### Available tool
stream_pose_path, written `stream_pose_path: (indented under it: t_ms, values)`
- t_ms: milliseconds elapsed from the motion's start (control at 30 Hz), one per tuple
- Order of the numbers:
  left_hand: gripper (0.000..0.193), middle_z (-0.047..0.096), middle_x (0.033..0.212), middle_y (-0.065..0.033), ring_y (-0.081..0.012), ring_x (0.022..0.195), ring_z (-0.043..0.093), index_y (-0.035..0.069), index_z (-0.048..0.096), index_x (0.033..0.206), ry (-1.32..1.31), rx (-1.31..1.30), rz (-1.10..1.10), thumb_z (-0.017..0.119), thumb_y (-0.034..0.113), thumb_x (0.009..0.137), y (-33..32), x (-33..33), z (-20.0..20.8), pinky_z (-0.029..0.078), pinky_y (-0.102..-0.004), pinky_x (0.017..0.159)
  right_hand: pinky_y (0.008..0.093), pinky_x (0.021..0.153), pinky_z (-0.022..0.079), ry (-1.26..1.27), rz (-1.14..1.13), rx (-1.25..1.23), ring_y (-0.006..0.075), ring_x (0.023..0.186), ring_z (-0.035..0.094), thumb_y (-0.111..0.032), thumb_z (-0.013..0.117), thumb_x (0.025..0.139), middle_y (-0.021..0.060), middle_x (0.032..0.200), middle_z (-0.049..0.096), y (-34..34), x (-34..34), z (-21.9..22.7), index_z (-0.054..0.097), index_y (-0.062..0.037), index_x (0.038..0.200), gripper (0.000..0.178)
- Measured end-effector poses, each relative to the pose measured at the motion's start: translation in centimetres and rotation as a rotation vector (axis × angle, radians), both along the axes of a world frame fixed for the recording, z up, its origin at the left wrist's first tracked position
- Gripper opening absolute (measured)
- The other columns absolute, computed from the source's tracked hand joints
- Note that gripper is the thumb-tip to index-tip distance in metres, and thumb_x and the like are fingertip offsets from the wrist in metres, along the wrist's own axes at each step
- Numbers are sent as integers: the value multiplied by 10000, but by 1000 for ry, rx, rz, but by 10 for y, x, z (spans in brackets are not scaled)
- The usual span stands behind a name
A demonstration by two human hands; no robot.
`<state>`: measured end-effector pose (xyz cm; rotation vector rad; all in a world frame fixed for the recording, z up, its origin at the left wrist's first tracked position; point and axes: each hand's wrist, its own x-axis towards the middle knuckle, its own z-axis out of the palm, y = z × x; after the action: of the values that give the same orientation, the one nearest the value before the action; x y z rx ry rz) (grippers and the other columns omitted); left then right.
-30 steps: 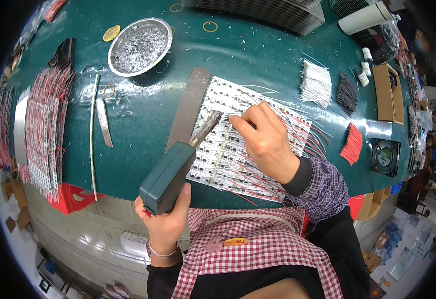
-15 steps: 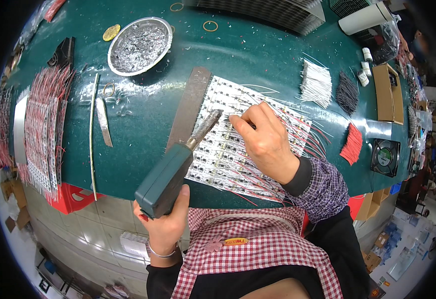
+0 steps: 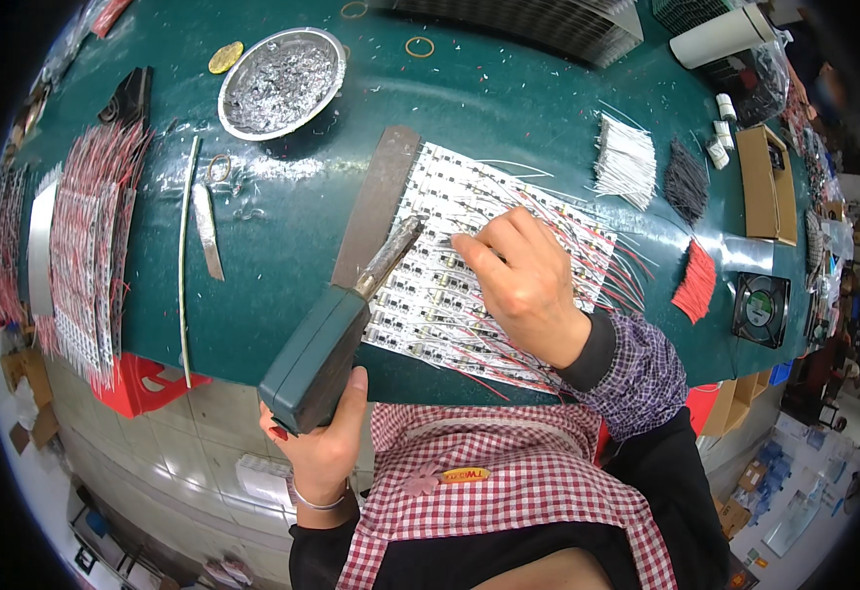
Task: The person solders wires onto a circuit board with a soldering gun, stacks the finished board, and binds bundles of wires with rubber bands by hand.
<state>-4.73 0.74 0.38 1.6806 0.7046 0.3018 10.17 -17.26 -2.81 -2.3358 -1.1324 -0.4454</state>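
From my end, my left hand (image 3: 326, 447) is wrapped around a soldering iron (image 3: 314, 359); its tip reaches over the sheet of circuit boards (image 3: 435, 280), which lies ahead of that hand and beneath my right. My right hand (image 3: 523, 290) is curled, but I can't tell whether its fingertips pinch a wire. I judge the step to be soldering wires on; the next move calls for fine tip control. White wires (image 3: 624, 162) lie beyond my right hand on the tabletop (image 3: 263, 221).
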Motion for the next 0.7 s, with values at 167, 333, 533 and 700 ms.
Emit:
stream_pose_path:
  t_ms: [167,333,533,700]
  values:
    - [180,660,777,-50,-101,646,587,-18,657,856,8,-30,-21,736,-13,694,0,-1,5,448,-253,591,334,545,419,50,-4,-16,218,671,507,67,611,605,57,728,508,1,-2,1,638,-40,897,312]
    - [152,663,758,-51,-93,625,587,-20,658,833,20,-12,-44,732,-7,700,1,-3,4,445,-253,574,333,545,423,52,-3,-22,217,670,506,68,612,608,62,730,505,1,-3,1,637,-33,888,298]
    - [152,666,769,-54,-101,643,596,-21,656,835,-3,9,-91,731,-4,703,1,0,3,448,-256,580,336,549,423,72,-6,-20,219,677,502,76,604,614,70,734,491,2,-4,1,636,-25,886,293]
    - [152,665,767,-62,-115,641,602,-16,657,839,-15,62,-125,728,-6,705,3,0,3,448,-258,580,333,561,421,92,-6,-16,220,687,496,84,597,616,75,743,483,3,-4,1,638,-19,891,297]
